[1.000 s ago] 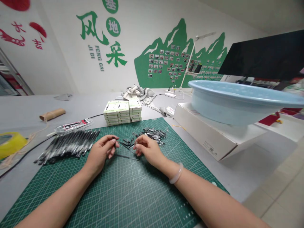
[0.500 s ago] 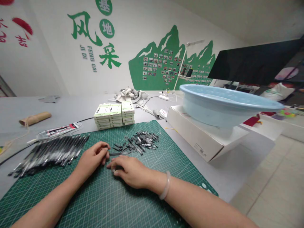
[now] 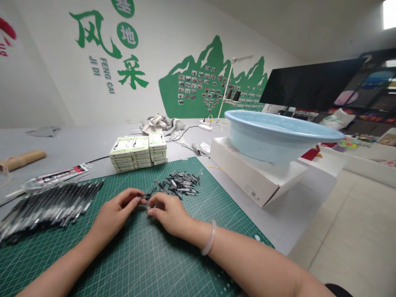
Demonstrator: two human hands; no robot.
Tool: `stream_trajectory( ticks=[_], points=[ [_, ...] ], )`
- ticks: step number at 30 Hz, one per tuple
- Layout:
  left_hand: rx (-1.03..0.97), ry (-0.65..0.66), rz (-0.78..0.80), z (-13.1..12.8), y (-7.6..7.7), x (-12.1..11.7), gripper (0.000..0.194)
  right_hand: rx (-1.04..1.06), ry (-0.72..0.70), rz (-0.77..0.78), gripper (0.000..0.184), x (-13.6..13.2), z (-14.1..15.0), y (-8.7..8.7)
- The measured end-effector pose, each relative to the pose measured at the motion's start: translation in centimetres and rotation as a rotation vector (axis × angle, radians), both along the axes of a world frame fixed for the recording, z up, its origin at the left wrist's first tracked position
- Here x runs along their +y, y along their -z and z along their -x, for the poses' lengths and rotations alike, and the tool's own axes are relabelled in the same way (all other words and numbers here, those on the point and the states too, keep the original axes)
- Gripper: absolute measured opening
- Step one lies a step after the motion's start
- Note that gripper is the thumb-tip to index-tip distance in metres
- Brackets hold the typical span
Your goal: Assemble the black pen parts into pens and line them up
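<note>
Left hand [image 3: 121, 207] pinches a dark bit [image 3: 140, 196] over the mat [image 3: 148, 258]; right hand [image 3: 171, 212], grip unclear, should press lightly.

We angled our left hand [image 3: 119, 208] toward two o'clock and our right hand [image 3: 168, 212] toward ten, both curled, close together.

Workshop — cutting mat [image 3: 148, 260], pens [image 3: 57, 204], stacked boxes [image 3: 139, 152].

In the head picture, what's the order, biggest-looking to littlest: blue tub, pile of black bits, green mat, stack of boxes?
1. Green mat, partly hidden by the arms
2. Blue tub
3. Stack of boxes
4. Pile of black bits
</note>
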State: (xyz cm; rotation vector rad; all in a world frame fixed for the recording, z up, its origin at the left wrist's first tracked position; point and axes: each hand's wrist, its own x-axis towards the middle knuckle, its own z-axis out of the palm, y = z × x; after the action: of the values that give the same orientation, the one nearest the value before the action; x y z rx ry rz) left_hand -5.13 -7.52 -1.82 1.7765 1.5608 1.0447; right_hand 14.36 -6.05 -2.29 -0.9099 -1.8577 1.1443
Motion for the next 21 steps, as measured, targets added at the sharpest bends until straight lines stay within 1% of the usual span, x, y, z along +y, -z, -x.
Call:
stream_trajectory(
  ticks=[3,5,7,9,12,16,21],
  points=[
    [0.059,-0.019,-0.060,-0.6,-0.2,-0.4,0.031,0.160,-0.028,0.233,0.012,0.5,0.2,0.6],
    [0.069,-0.024,-0.049,-1.1,-0.2,-0.8,0.032,0.244,-0.041,0.300,0.013,0.7,0.4,0.9],
    [0.035,-0.013,0.015,-1.7,-0.3,-1.1,0.034,0.295,-0.046,0.317,0.014,0.8,0.4,1.1],
    [-0.045,0.003,0.086,-2.3,-0.3,-1.4,0.035,0.313,-0.054,0.323,0.015,0.9,0.4,1.3],
    [-0.225,0.001,0.165,-3.1,-0.4,-1.6,0.036,0.314,-0.054,0.327,0.017,1.0,0.4,1.5],
    [-0.454,-0.023,0.225,-3.7,-0.4,-1.8,0.044,0.348,-0.041,0.347,0.018,1.2,0.4,1.7],
    [-0.542,-0.009,0.260,-3.8,-0.5,-1.8,0.050,0.364,-0.046,0.361,0.018,1.3,0.2,1.5]
  ],
)
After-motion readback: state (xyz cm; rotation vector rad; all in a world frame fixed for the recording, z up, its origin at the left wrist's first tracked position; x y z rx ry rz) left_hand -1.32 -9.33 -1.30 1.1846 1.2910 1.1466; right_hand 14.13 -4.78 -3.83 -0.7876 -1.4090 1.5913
